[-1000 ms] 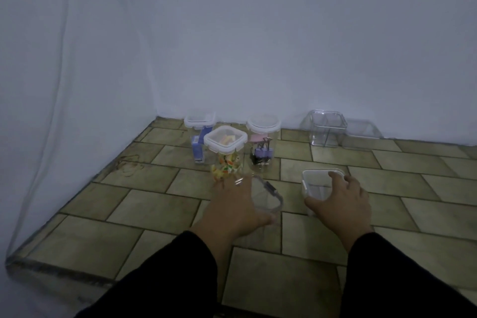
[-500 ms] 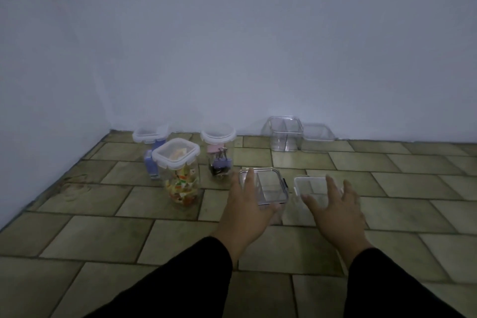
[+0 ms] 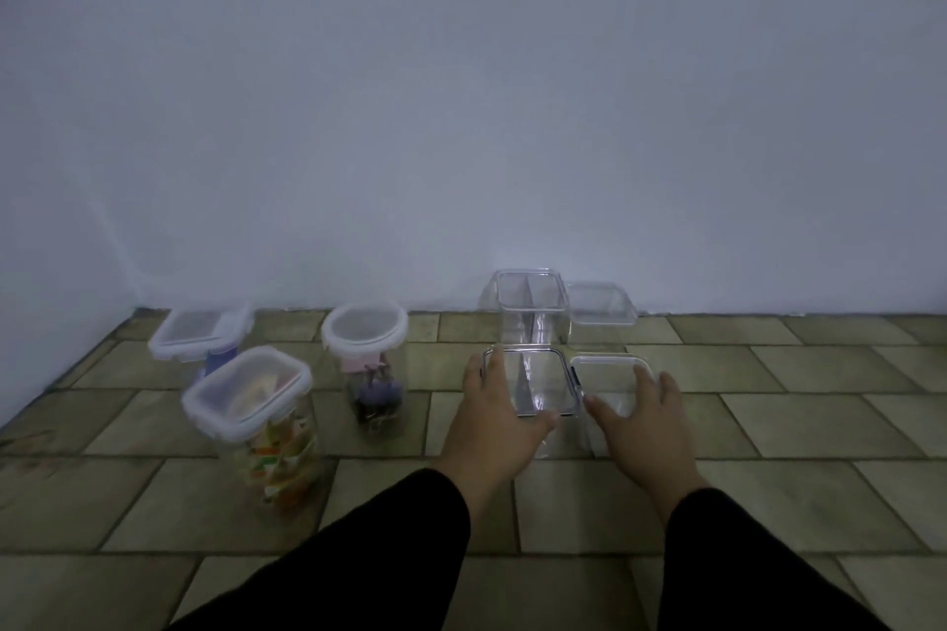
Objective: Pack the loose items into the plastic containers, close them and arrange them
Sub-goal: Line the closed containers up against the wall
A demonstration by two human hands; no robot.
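My left hand (image 3: 492, 425) grips a clear square container with a dark-rimmed lid (image 3: 538, 382), thumb at its near edge and fingers along its left side. My right hand (image 3: 643, 425) holds a second clear container with a white lid (image 3: 604, 372) right beside it, and the two touch. Both stand upright on the tiled floor and look empty. To the left stand three closed containers: one with colourful packets (image 3: 256, 405), a round-lidded one with binder clips (image 3: 371, 364), and one with a blue item (image 3: 200, 331).
An open, empty clear container (image 3: 530, 310) stands by the white wall behind my hands, its loose lid (image 3: 599, 310) lying to its right. Tiled floor (image 3: 794, 425) stretches to the right and towards me.
The container in my left hand went from tilted to upright beside the right one. Both hands slid forward with their containers and closed round them. My view shifted right.
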